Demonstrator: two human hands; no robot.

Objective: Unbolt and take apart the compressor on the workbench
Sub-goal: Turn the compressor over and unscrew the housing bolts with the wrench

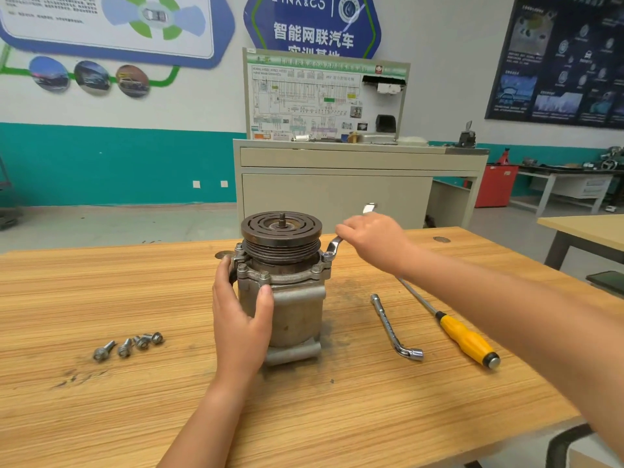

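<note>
The grey metal compressor [293,298] stands upright on the wooden workbench [135,400], its dark grooved pulley [281,231] on top. My left hand [239,319] wraps the left side of the body, thumb on the front below the bolted flange. My right hand [373,241] grips a shiny ring wrench [332,249] whose ring end sits on a flange bolt at the compressor's right edge; the wrench's other end pokes out above my hand. Several removed bolts [130,344] lie to the left on the bench.
To the right of the compressor lie an L-shaped socket wrench [393,327] and a yellow-handled screwdriver [467,339], partly under my right forearm. A beige cabinet [337,184] with a wiring display board stands behind the bench. Another table [584,228] is at the right.
</note>
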